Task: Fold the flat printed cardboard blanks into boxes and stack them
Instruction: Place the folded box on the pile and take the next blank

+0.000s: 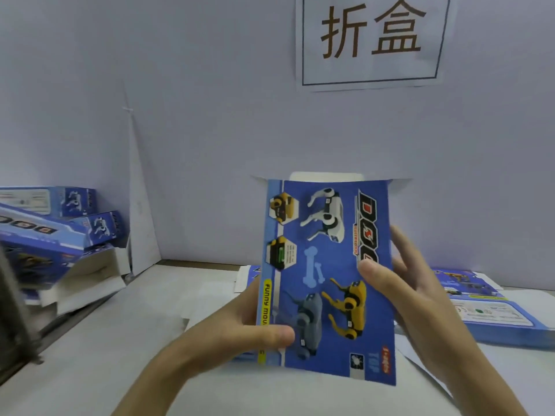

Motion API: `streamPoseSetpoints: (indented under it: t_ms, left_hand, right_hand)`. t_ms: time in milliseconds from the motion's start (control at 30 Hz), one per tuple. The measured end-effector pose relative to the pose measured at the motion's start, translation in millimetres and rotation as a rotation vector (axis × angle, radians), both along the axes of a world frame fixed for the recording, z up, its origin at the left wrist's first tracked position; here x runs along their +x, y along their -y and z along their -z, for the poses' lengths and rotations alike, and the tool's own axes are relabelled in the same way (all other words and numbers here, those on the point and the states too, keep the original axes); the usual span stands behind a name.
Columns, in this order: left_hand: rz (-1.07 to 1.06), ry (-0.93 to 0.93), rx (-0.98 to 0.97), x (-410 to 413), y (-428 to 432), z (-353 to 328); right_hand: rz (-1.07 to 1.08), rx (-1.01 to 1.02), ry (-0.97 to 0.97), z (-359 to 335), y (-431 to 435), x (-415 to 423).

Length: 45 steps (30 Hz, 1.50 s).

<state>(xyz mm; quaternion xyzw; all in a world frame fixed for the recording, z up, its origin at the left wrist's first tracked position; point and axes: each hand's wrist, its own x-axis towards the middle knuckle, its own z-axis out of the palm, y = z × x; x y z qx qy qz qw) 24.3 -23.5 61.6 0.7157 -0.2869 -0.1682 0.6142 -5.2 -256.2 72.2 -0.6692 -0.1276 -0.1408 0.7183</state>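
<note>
A white wall [210, 130] with a paper sign [372, 40] stands close behind the work. A blurred dark object [15, 319], perhaps the edge of a rack, crowds the far left border. To the left, folded boxes [60, 235] lie heaped against the wall, tilted on one another; the lowest gapes at its end and shows a white inside. To the right, flat blanks [495, 307] lie on the table [120, 340], and a white flap pokes out just behind the held piece. The held blank [330, 265] is upright above the middle of the table, printed face toward the camera, with white flaps showing at its top edge. The left hand [228, 331] grips its lower left edge, thumb pressed on the print. The right hand [420, 295] holds the right edge, thumb in front and fingers spread behind. A stretch of white tabletop runs between the heap and the hands.
</note>
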Motion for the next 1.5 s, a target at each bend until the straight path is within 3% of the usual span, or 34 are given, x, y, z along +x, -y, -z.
streamPoseSetpoints:
  t_ms: [100, 300, 400, 467, 567, 667, 733, 800, 933, 1200, 1367, 1500]
  left_hand:
    - [-0.098, -0.040, -0.058, -4.8, -27.2, 9.6]
    - [-0.568, -0.384, -0.499, 32.8, -103.7, -0.4]
    - [-0.891, -0.249, -0.837, 77.5, -151.6, -44.5]
    - [-0.983, -0.086, -0.954, 98.7, -175.8, -72.6]
    - [-1.001, -0.068, -0.760, 117.6, -168.2, -72.6]
    - [-0.840, 0.026, -0.161, 124.0, -115.6, -26.1]
    - [-0.611, 0.278, 0.343, 117.3, -72.5, 13.7]
    - [-0.385, 0.465, 0.688, 102.6, -30.5, 47.5]
    - [-0.226, 0.714, 0.982, 82.0, 21.3, 81.6]
    - [-0.275, 1.036, 1.147, 69.8, 27.3, 115.7]
    - [-0.408, 1.503, 0.853, 64.8, 28.8, 122.8]
    - [-0.445, 1.404, 0.751, 65.8, 27.4, 121.4]
  right_hand:
    - [-0.074, -0.070, -0.078, 5.2, -15.4, 4.0]
    - [-0.065, -0.182, -0.144, 14.2, -17.4, 8.2]
    - [-0.035, -0.192, -0.178, 16.9, -15.7, 11.5]
    - [-0.010, -0.211, -0.215, 21.3, -18.6, 13.7]
    - [0.009, -0.346, -0.261, 28.9, -24.1, 17.2]
    - [0.022, -0.529, -0.295, 39.8, -25.5, 22.3]
    - [0.061, -0.624, -0.313, 46.1, -23.8, 27.2]
    - [0.079, -0.717, -0.346, 51.8, -20.6, 32.4]
    - [0.144, -0.790, -0.342, 59.7, -16.6, 35.2]
    - [0.273, -0.884, -0.292, 57.4, 3.1, 36.1]
    - [0.325, -0.864, -0.239, 57.2, 4.0, 36.0]
    - [0.376, -0.884, -0.178, 55.5, 3.8, 35.2]
